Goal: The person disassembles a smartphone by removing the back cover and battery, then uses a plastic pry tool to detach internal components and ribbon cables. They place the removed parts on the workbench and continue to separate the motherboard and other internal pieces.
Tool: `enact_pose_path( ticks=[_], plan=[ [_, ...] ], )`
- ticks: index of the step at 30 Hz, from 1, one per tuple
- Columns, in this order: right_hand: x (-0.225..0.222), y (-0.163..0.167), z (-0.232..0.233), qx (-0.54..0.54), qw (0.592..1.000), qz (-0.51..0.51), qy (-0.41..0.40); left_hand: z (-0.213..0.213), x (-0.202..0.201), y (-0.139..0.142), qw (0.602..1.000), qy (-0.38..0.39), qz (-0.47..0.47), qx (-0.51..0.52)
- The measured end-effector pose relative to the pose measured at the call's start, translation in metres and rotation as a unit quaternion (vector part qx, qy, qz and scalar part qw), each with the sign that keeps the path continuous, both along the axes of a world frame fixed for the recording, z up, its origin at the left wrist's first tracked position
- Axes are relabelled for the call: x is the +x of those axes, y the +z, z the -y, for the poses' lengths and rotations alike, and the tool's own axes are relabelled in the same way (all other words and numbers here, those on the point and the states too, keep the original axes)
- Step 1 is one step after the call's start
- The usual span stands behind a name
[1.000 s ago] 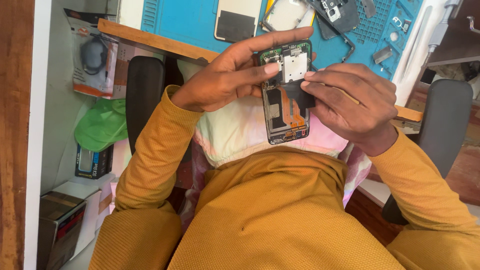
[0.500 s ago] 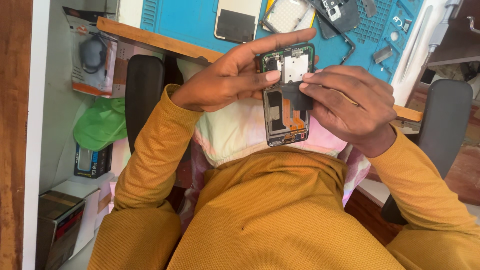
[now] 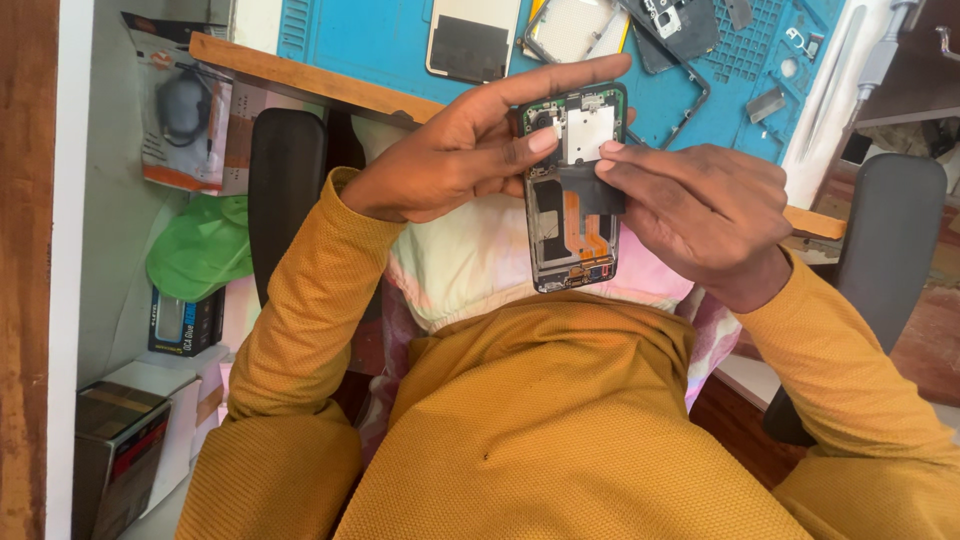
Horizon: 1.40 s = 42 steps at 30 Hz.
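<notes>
Opened phone (image 3: 574, 190) – light, rigid, internals fragile; left hand (image 3: 455, 160) at 9 o'clock grips its edges, fingers spread; right hand (image 3: 700, 205) at 3 o'clock pinches a dark cover piece (image 3: 590, 190) – hold the frame only.

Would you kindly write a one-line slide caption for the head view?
Both hands, left hand and right hand, hold an opened phone above a blue work mat strewn with phone parts.
</notes>
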State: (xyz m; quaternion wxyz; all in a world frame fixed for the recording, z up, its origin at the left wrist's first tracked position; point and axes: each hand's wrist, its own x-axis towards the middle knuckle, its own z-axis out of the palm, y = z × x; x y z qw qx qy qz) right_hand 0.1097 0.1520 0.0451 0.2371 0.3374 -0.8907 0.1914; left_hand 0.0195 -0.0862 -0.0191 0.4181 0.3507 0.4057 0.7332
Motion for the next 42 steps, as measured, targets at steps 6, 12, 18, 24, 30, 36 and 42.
enact_pose_path(
  ticks=[6, 12, 18, 24, 30, 36, 42],
  plan=[
    [0.002, -0.003, -0.005, -0.002, 1.000, 0.014, 0.009, -0.002, 0.000, 0.000, 0.999, 0.017, -0.039, -0.015],
    [0.001, -0.004, -0.005, 0.009, 1.000, 0.020, 0.000, -0.001, 0.002, -0.001, 1.000, 0.014, -0.020, -0.008],
    [-0.001, -0.001, -0.002, 0.016, 1.000, 0.005, -0.005, -0.002, 0.001, -0.002, 1.000, 0.014, -0.018, -0.010],
    [-0.001, -0.003, -0.002, 0.016, 1.000, 0.002, -0.003, -0.003, 0.002, 0.001, 0.999, 0.032, -0.027, -0.025],
    [-0.002, -0.004, -0.001, 0.018, 1.000, -0.006, -0.006, -0.006, 0.001, 0.008, 0.997, 0.058, -0.018, -0.051],
    [-0.002, -0.006, -0.002, 0.032, 0.999, -0.016, -0.021, -0.004, -0.004, 0.006, 0.997, 0.002, 0.076, 0.023],
    [-0.003, -0.010, -0.002, 0.005, 1.000, -0.019, -0.011, -0.004, -0.002, 0.001, 0.996, 0.001, 0.093, 0.003]
  ],
)
